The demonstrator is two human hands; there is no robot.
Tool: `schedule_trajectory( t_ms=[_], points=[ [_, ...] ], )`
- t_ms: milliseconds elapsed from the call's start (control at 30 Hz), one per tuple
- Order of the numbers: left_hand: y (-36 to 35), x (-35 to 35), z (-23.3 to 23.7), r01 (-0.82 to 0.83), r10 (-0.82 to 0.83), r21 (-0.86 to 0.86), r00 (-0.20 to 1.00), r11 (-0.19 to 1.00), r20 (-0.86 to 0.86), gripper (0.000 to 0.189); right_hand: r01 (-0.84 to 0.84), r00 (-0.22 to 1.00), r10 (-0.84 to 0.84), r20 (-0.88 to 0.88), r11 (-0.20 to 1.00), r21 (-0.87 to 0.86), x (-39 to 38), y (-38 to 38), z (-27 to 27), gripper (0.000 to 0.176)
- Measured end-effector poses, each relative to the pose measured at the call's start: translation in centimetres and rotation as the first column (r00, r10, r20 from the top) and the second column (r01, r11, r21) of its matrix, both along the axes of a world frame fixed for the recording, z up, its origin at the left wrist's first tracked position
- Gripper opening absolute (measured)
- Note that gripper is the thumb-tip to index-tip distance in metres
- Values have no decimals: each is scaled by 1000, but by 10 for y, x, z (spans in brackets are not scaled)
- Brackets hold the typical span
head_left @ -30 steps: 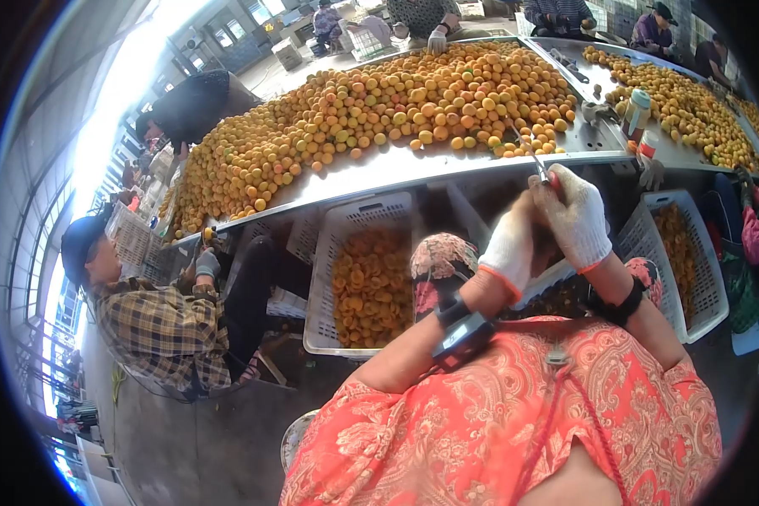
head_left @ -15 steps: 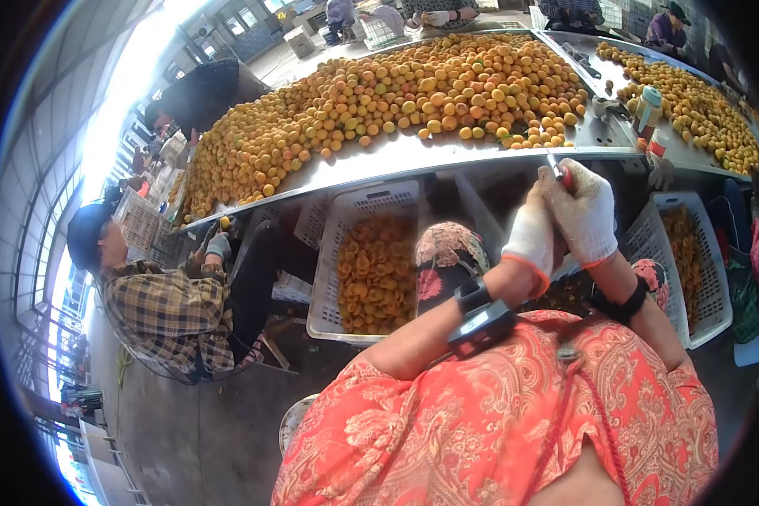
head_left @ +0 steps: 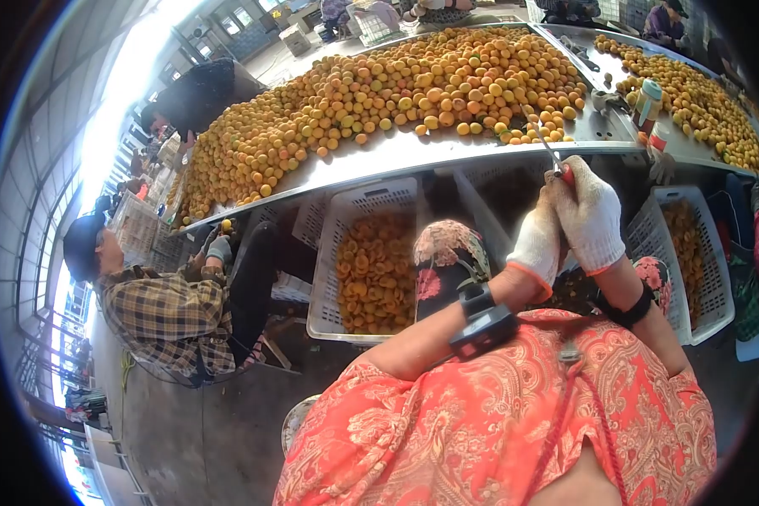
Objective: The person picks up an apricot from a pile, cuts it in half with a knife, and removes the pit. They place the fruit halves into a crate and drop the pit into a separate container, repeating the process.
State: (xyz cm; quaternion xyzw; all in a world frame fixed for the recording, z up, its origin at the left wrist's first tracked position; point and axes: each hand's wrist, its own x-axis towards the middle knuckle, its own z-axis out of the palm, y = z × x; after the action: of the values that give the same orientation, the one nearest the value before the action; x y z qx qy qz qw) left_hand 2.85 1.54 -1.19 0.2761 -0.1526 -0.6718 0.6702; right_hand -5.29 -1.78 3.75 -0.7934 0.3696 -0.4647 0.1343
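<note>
My right hand (head_left: 589, 215), in a white knit glove, is closed round the red handle of a small knife (head_left: 548, 145). Its thin blade points up and to the left, toward the table edge. My left hand (head_left: 538, 236), also gloved, is pressed against the right one with its fingers closed; whatever it may hold is hidden. Both hands are above my lap, near the edge of a metal table (head_left: 371, 156). On that table lies a large heap of orange-yellow fruit (head_left: 396, 93).
White crates of cut fruit stand below the table, one left (head_left: 325, 291) and one right (head_left: 721, 295). A bottle (head_left: 647, 105) is on the table. A co-worker in a plaid shirt (head_left: 169, 316) sits at left. Other people are around the tables.
The knife blade has swung up and shows longer, over the table edge. Both my hands have shifted slightly to the right, still together.
</note>
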Motion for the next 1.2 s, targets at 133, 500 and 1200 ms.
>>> schedule_trajectory(
  t_ms=[133,500,1200],
  points=[
    [4,3,7,-18,18,26,1000,999,4,47,19,1000,-19,5,999,-25,2,2,2,18],
    [8,5,4,-83,85,-20,991,996,102,51,71,997,-70,16,997,-24,12,4,6,17],
    [22,19,-6,223,-213,270,975,937,-67,61,-64,996,59,-63,996,-68,15,-3,-30,13]
  ],
)
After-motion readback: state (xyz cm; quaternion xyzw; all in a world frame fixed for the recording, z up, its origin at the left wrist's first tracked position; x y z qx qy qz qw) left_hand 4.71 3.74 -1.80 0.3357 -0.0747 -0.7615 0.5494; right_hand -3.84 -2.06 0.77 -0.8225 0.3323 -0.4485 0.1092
